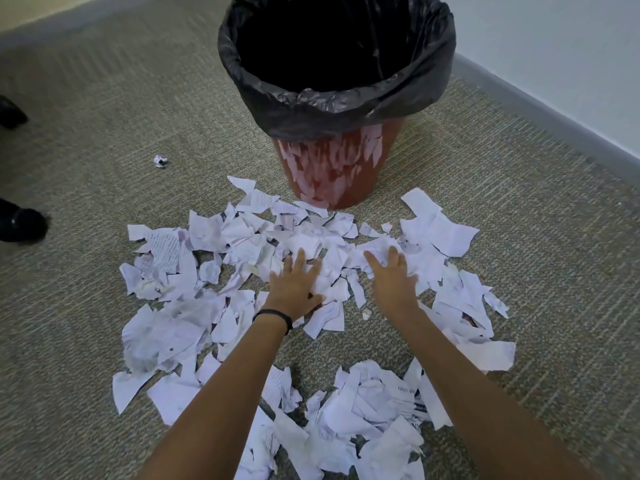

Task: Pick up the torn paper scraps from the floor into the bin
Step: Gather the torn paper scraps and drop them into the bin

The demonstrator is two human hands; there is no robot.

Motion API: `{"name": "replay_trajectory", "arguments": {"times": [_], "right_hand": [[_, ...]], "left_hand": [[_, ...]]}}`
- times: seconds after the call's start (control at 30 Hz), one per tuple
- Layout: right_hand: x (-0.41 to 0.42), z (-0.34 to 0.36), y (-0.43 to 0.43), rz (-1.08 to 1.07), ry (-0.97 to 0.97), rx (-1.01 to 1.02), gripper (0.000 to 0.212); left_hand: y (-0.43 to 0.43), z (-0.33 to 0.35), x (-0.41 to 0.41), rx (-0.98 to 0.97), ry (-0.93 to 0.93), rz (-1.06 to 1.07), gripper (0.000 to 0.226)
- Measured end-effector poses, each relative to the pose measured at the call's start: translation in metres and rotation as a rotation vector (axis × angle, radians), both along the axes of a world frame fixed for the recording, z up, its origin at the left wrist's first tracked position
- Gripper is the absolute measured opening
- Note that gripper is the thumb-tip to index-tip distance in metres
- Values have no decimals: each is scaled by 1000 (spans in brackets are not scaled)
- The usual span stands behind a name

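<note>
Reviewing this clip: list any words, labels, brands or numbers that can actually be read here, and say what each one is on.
None can be read with confidence.
Scrap near the right forearm: a short line of dark print, seen upside down and too blurred to quote.
Scrap at the left of the pile: lines of fine writing, too small to read.
Scrap close to the bin: faint lines, illegible.
Bin and its black liner: no label visible.
</note>
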State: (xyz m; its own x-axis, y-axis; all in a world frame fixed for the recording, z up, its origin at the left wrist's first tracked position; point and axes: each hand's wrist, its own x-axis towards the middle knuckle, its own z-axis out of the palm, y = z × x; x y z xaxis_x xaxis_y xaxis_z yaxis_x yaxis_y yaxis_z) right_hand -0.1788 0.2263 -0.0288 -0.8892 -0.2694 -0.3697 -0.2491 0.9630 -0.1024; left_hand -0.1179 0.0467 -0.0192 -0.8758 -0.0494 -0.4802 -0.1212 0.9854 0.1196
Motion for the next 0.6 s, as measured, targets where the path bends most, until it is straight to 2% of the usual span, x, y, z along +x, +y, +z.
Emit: {"name": "replay_trajectory", "arguments": {"times": [0.13,0.23,0.33,0.43,0.6], "right_hand": [[2,-6,-1,76,70,104,69],[-2,-1,-2,71,86,89,69],[-12,9,2,36,268,7,49],[-18,10,10,45,99,-18,36],[-9,4,21,0,83,-159,25]], "left_hand": [[5,5,-4,-62,13,-23,64],[8,8,-2,-56,45,-11,60],[8,11,0,-63,111,-25,55],[7,10,2,-56,147,-57,49],[5,14,7,2,164,-55,41]]}}
